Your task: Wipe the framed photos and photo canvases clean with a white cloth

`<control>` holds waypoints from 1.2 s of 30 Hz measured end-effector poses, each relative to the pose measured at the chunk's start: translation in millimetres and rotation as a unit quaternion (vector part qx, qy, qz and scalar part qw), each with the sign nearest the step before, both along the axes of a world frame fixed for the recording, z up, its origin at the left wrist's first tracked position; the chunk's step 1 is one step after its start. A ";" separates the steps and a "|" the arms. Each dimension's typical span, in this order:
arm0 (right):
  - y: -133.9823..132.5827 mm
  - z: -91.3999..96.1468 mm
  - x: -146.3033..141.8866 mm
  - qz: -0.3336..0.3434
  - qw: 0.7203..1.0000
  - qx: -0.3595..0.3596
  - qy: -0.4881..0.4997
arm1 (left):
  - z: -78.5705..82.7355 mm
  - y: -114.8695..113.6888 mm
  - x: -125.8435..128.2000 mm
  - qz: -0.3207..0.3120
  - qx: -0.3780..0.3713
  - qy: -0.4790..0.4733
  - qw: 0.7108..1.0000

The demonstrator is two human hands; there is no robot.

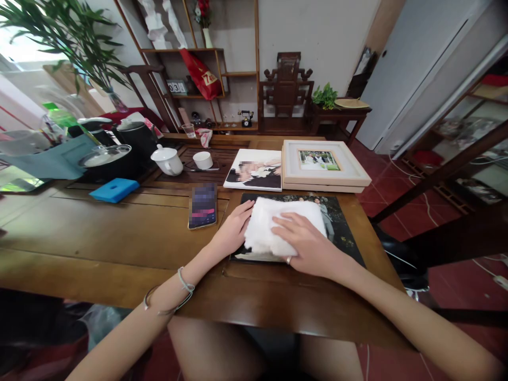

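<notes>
A folded white towel (264, 225) lies on a dark photo panel (345, 233), which rests flat near the table's right end. My right hand (304, 241) is spread flat on top of the towel, fingers apart, with a ring on one finger. At the panel's left edge, my left hand (237, 227) rests with its fingers stretched out beside the towel; its fingertips are partly hidden by the cloth. The towel covers the panel's left and middle part, while pictured figures show at its upper right. Just left of my left hand is a phone (202, 205) with its screen lit.
Behind the panel lie a white photo print (254, 182) and stacked pale frames (349, 161). Further left are a blue sponge-like block (115, 190), a lidded white cup (166, 160), a small white bowl (202, 160) and a dark kettle (137, 140). The wooden table (159, 222) ends at the right.
</notes>
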State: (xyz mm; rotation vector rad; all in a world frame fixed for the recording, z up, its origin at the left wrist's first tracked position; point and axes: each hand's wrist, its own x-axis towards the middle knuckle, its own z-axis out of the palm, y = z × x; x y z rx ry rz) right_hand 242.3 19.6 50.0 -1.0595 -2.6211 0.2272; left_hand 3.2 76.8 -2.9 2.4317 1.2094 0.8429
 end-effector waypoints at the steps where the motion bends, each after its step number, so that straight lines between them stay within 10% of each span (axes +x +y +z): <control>1: -5.9 4.7 -1.6 0.031 0.999 -0.015 -0.001 | 0.4 0.2 -0.6 -0.005 -0.005 0.001 1.000; 6: -9.0 10.6 2.4 0.082 0.996 -0.038 0.017 | 2.2 -0.3 -0.7 -0.006 -0.011 0.011 1.000; 15: 42.5 -5.5 24.4 -0.081 0.994 -0.010 0.068 | 0.2 -2.1 3.2 0.022 0.007 0.009 1.000; 26: 93.0 5.1 -30.0 -0.054 0.993 -0.083 0.068 | 10.3 -4.1 5.0 0.019 0.001 0.014 1.000; 36: 52.3 -5.6 39.1 -0.086 0.991 -0.045 0.091 | 2.4 -3.0 2.7 0.020 0.002 0.004 1.000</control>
